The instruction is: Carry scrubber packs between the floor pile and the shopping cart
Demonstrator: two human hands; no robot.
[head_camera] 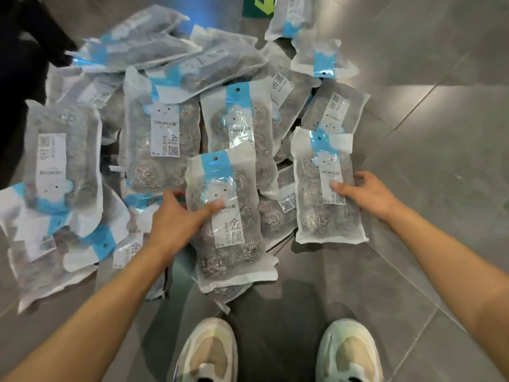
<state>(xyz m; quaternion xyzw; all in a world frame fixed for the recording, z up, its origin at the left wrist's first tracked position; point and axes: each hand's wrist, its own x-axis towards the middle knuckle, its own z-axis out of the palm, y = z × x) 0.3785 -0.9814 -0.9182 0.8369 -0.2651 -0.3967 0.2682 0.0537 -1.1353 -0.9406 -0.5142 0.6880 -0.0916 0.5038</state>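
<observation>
- Head view: the left hand (176, 216) grips the left edge of a see-through plastic packet of silvery metal scrubbing balls with a blue and white label (228, 224). Its thumb lies across the front of the packet and its fingers curl round behind.
- This packet sits in the middle, at the near edge of the pile on the grey tiled floor (440, 133).
- The right hand (366, 194) holds a second packet of the same kind (327, 188) by its right edge, thumb on the front. That packet is at the right edge of the pile.
- Many more packets of the same kind (162, 133) lie in a messy heap behind and to the left.
- Two pale sneakers (209, 351) stand on the floor, near the bottom.
- The packets look light and squashy. The plastic looks smooth and could slip.
- A good place to hold is a long side edge, pinched around a ball inside.
</observation>
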